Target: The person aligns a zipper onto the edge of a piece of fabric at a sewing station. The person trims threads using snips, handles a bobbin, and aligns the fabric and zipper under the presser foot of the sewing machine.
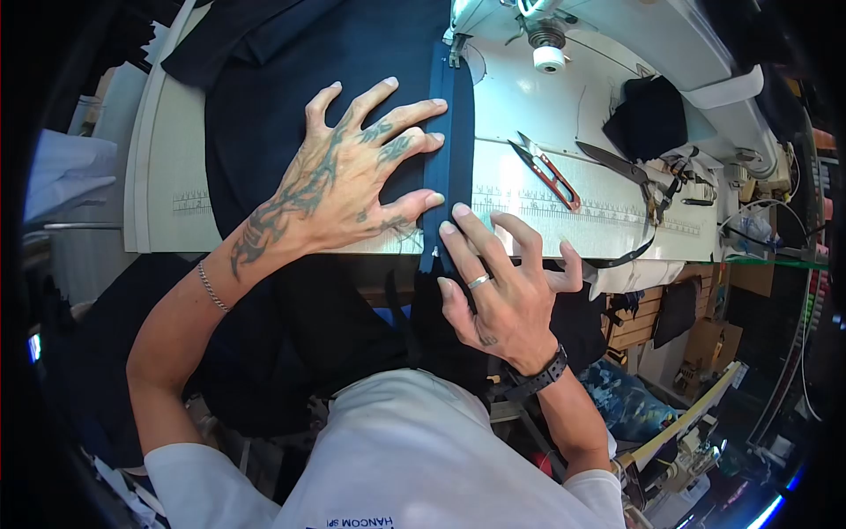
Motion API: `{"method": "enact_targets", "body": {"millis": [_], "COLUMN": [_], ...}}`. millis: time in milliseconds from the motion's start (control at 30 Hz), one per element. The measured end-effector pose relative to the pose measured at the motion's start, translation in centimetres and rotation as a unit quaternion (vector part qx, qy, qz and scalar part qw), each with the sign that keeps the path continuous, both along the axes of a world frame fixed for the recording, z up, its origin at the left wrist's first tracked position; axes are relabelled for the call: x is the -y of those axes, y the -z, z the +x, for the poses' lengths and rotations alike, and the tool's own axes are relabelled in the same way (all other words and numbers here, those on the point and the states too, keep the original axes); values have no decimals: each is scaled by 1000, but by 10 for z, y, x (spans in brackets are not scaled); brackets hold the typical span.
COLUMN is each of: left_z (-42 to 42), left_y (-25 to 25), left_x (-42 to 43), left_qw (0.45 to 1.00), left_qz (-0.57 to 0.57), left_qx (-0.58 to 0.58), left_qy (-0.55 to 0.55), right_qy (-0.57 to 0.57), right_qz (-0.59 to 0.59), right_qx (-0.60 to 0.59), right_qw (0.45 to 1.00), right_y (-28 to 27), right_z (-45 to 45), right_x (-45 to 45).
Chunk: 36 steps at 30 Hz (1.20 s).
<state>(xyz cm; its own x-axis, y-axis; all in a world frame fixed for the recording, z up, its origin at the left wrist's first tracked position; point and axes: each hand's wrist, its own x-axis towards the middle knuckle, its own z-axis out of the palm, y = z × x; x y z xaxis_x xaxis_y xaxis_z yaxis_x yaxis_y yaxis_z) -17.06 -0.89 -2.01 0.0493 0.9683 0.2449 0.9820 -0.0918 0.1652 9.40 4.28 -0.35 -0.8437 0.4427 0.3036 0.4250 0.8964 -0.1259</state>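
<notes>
Dark navy fabric (pixel 256 115) lies over the sewing table, with a blue zipper strip (pixel 438 167) running along its right part up to the presser foot (pixel 455 55). My left hand (pixel 348 172) is flat on the fabric, fingers spread, with the fingertips and thumb at the strip's left side. Near the strip's lower end, at the table's front edge, my right hand (pixel 511 286) has its fingers apart, and two fingertips touch the strip's right side. Neither hand is closed round anything.
Red-handled thread snips (pixel 557 181) and large dark scissors (pixel 621 163) lie right of the fabric. A bundle of black cloth (pixel 648 115) sits farther back. The sewing machine (pixel 670 53) arches over the upper right. A printed ruler (pixel 599 212) runs near the front edge.
</notes>
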Motion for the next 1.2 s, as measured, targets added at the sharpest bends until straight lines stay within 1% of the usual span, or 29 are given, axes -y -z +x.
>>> {"method": "enact_targets", "body": {"millis": [267,367,500,600,800,1033,1133,1200], "left_z": [-7,-10,-8,-4,0,3,3,2], "left_y": [-3,-3,-4,-3,0,-1,-3,0], "left_x": [-9,-9,-6,-4,1,3,3,1], "left_qw": [1000,999,999,999,998,998,999,998], "left_qz": [9,0,41,39,49,50,32,62], "left_qx": [3,34,11,7,27,31,28,25], "left_qy": [1,4,21,4,6,4,4,7], "right_qy": [-5,-3,-4,-4,-2,-1,-1,-5], "right_qz": [-35,-23,-21,-24,-29,-40,-38,-36], "right_qx": [-1,-4,-10,-14,-9,1,2,9], "right_qw": [999,1000,1000,1000,1000,999,999,999], "right_y": [-3,-1,2,1,0,-3,-5,-9], "right_z": [-9,-7,-7,-7,-7,-6,-7,-8], "right_x": [-11,-11,-11,-10,-8,-8,-7,-10]}}
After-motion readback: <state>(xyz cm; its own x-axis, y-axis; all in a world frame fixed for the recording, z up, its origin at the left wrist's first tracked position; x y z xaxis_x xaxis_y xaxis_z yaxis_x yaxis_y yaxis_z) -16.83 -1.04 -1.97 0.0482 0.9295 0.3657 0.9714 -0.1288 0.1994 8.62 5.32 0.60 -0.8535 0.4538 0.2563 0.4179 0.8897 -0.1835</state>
